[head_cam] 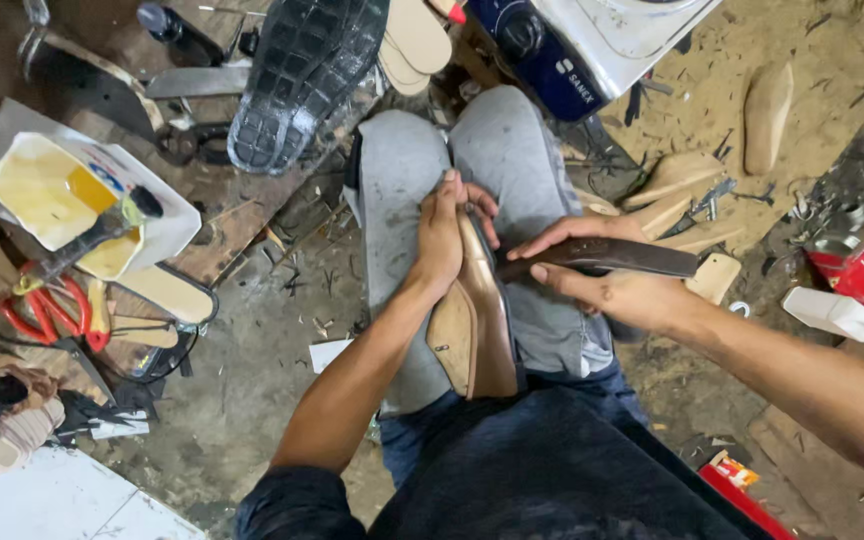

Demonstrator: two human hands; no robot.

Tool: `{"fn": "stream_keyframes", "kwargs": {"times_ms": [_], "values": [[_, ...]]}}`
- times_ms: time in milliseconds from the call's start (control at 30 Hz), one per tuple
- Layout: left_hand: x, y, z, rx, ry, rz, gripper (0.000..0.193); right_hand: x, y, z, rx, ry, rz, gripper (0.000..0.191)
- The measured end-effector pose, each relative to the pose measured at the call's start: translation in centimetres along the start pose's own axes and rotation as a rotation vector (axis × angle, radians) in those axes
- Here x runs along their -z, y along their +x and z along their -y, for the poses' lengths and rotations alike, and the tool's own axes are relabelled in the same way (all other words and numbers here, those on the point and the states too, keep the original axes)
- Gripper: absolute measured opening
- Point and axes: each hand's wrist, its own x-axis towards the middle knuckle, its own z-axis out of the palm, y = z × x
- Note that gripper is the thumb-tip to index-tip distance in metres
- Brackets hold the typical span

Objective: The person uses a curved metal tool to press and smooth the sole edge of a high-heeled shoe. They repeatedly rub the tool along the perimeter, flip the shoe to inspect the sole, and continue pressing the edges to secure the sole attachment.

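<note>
Tan shoe (477,320) rests sole-side up on the lap, toe pointing away; left hand (442,235) is clamped around its toe end, right hand (602,275) is closed on a dark flat tool (602,255) laid against the sole edge. Sound practice, in my judgement: brace the shoe firmly on the thigh, keep strokes short and directed away from the steadying fingers; left of the knees, a cut-open white container (47,200) holds yellow glue with a brush (92,235) resting in it.

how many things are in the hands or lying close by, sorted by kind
shoes: 2, tan shoe on the lap, black-soled shoe
hand tools: 2, dark flat tool, red-handled pliers
wooden lasts: 1, wooden last
glue tubs: 1, yellow glue tub
total: 6
</note>
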Motion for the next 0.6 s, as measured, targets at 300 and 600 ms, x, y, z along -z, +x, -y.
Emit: {"fn": "stream_keyframes", "kwargs": {"times_ms": [300, 600], "values": [[-0.8, 0.4, -2.1, 0.104, -0.001, 0.005, 0.063, -0.9, -1.9, -0.2, 0.083, 0.043, -0.242, 0.020], [-0.4, 1.2, -1.2, 0.131, 0.063, -0.010, 0.063, 0.2, -1.2, 1.4, 0.108, 0.080, -0.255, 0.020]]}}
